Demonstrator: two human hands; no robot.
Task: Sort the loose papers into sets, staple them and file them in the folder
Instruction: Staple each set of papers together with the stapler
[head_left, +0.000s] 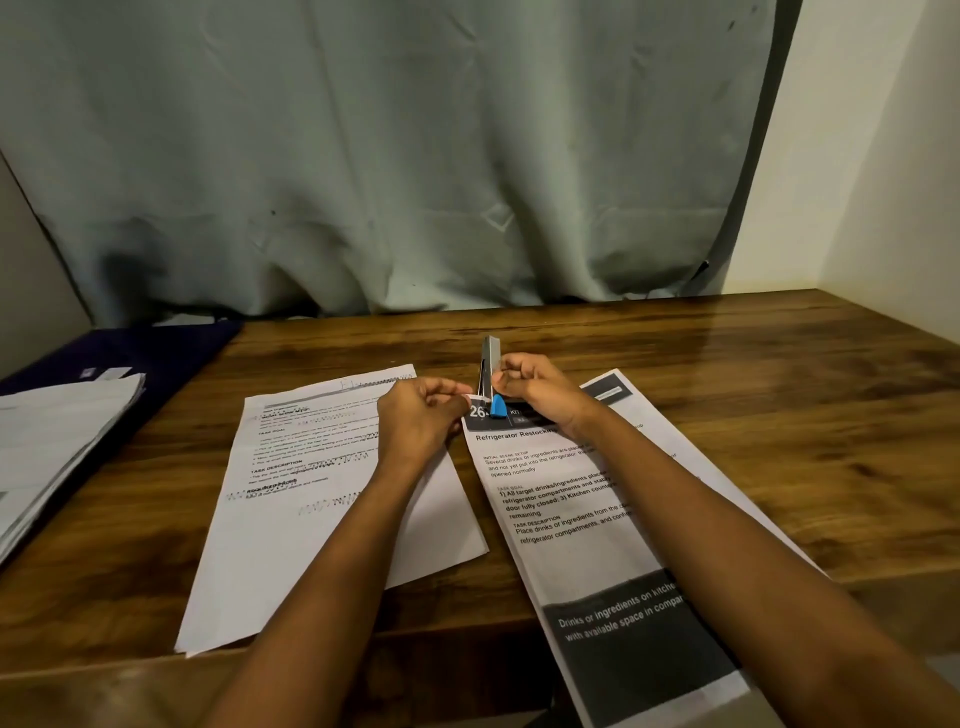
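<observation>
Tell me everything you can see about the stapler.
The stapler has a grey metal arm standing nearly upright and a blue plastic piece at its base. It sits over the top corner of the Refrigerator Restocking sheet. The right hand grips it; the left hand pinches a small white piece beside it.

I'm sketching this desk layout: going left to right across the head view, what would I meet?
Paper stack → printed sheet → left hand, pinching a small white strip → stapler → right hand, gripping the stapler. The Refrigerator Restocking sheet lies under several of these, so it is omitted.
</observation>
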